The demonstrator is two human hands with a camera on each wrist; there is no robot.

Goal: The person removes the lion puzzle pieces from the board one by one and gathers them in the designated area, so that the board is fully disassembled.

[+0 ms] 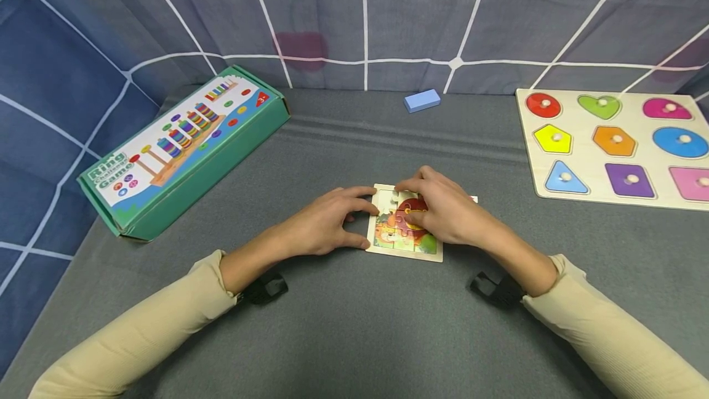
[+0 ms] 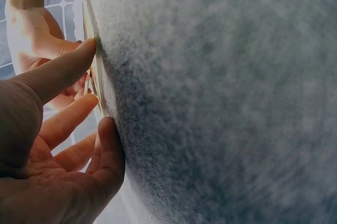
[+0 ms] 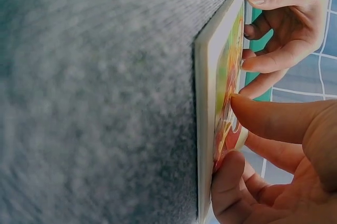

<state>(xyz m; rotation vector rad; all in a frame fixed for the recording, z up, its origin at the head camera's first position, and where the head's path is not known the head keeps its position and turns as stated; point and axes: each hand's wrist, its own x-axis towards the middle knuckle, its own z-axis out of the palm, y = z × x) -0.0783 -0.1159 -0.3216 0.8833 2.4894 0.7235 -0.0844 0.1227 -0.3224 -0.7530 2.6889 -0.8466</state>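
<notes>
The table has a green box at its back left corner, a shape board near the back right. The left hand, spread wide, and right hand, pinched narrow, meet the puzzle well in from the back edge; the right holds a tilted red piece. Fitting this seems the step in hand; the next move calls for aligning, then pressing flat

This looks to us like a fabric-screened play space, though whether in a home, classroom or lab we cannot tell. Blue grid-patterned fabric hangs behind and left of a grey textile surface, where we find a boxed Ring Challenge Game, a knobbed shape puzzle and a framed jigsaw.
</notes>
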